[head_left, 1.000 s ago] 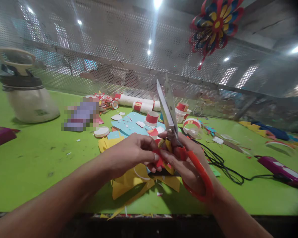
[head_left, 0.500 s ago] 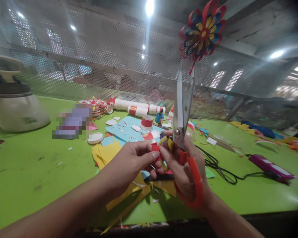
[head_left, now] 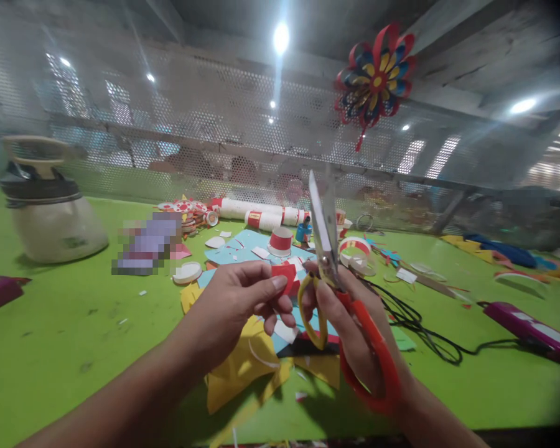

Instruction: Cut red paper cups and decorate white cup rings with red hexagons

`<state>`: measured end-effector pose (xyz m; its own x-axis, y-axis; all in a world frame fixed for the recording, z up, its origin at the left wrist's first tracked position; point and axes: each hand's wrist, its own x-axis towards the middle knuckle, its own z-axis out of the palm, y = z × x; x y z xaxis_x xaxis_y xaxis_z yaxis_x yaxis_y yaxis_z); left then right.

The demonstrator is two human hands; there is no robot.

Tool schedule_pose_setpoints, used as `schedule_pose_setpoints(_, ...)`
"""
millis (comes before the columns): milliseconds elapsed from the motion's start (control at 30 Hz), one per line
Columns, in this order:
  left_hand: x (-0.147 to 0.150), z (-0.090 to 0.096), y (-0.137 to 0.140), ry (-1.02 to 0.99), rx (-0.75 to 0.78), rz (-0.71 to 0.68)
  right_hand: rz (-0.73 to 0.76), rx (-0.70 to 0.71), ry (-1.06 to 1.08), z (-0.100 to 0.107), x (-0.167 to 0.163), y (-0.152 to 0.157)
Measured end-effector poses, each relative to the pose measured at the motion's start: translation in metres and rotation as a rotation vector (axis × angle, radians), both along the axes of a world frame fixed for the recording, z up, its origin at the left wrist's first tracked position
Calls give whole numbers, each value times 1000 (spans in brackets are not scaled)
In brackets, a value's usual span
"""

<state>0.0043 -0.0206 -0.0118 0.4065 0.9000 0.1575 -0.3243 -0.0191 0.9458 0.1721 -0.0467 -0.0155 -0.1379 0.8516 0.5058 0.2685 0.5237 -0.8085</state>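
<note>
Above a green desk (head_left: 51, 354), the left hand (head_left: 242, 289) pinches a red piece (head_left: 287, 279), thumb uppermost; the right hand's (head_left: 350, 342) grip holds scissors (head_left: 327, 264), blades up, and a yellow loop (head_left: 324, 333). Beyond stands an overturned paper cup (head_left: 280, 242), inside hidden.

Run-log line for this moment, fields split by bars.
left hand: holds red paper | right hand: holds scissors, yellow loop | blades: up

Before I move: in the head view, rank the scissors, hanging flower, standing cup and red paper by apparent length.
1. Scissors
2. Hanging flower
3. Standing cup and red paper: they look alike; the left hand partly covers the paper, so unranked.
</note>
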Motion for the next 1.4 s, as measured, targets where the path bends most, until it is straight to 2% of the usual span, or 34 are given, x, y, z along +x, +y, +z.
schedule_pose_setpoints(100, -8, 8, 2, -45, 47, 58, 105, -66, -129, 2, 1, -3)
schedule_pose_setpoints(200, -14, 13, 3, -75, 103, 112, 157, -34, -239, -1, 2, -4)
schedule_pose_setpoints(367, -17, 13, 5, -94, 122, 148, 242, -73, -205, -9, 0, -2)
schedule_pose_setpoints(967, -19, 15, 5, -22, 158, 124, 250, -46, -314, -9, 4, 0)
schedule_pose_setpoints(1400, -20, 16, 7, -12, 182, 106, 241, -44, -288, -11, 5, 0)
